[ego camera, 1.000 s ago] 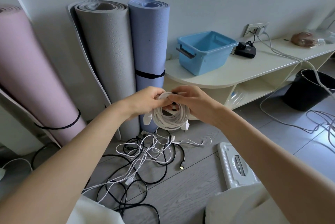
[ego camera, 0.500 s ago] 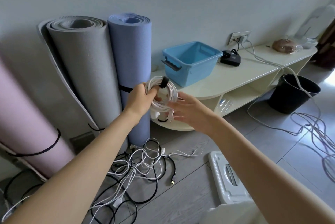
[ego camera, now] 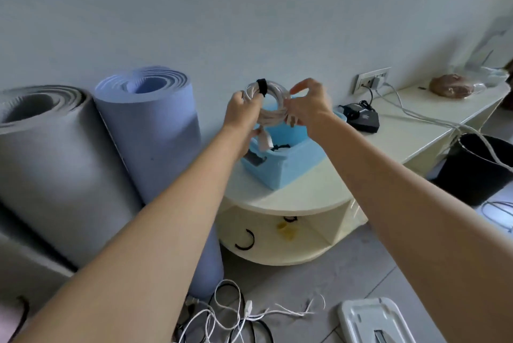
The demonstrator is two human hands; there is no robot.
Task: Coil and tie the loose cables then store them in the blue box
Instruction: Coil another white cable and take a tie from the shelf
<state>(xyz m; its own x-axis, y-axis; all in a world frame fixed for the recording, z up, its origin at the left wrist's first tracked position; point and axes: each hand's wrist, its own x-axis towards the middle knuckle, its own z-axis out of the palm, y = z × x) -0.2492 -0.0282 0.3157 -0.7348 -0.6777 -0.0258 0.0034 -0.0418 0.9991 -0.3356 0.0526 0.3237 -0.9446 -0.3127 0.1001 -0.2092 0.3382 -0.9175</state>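
Both hands are up over the blue box [ego camera: 280, 167] now, and the white cable coil [ego camera: 270, 105] hangs between them, directly above the box's open top. The left hand [ego camera: 241, 112] grips the coil's nine o'clock side, fingers curled round the strands; the right hand [ego camera: 308, 105] pinches the three o'clock side, with the upper fingers lifted clear. A black tie [ego camera: 261, 87] wraps the bundle at twelve o'clock, and a white plug end [ego camera: 265, 139] dangles from six o'clock toward the box.

To do this step well, I'd say lower the coil flat and feed that dangling plug in first, so it doesn't snag the rim. Let go only once the loop sits inside on the cable already lying there. The box stands on the cream counter [ego camera: 311, 192], near its rounded end, so no shoving.

Compared with half a second ago, the coil has travelled from beside the blue mat [ego camera: 155, 131] to over the box, and the right hand, then open below it, is back on the bundle. Loose cables [ego camera: 236, 317] wait on the floor at six o'clock.
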